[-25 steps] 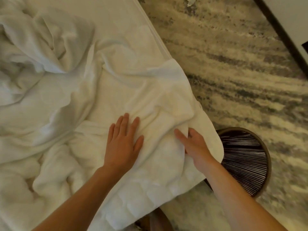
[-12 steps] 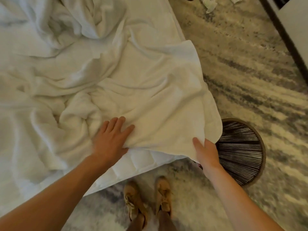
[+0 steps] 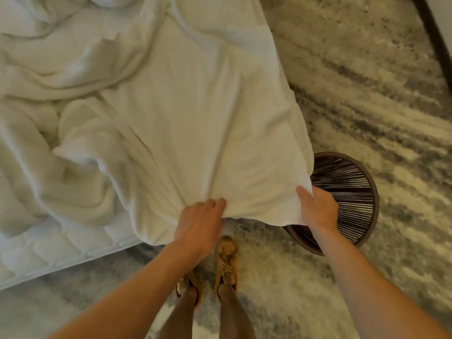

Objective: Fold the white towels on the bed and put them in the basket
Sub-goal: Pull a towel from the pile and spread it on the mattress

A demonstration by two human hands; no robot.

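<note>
Both hands clamped on the near edge of a white towel: left hand bunching cloth, right hand pinching the corner. Towel draped over the bed corner, overhanging the basket on the rug.

Both hands grip the near edge of a white towel spread over the bed's near right corner. Left hand pinches the hem mid-edge, right hand holds the right corner, over the round dark basket on the patterned rug. More crumpled towels lie left. Tan shoes below.
</note>
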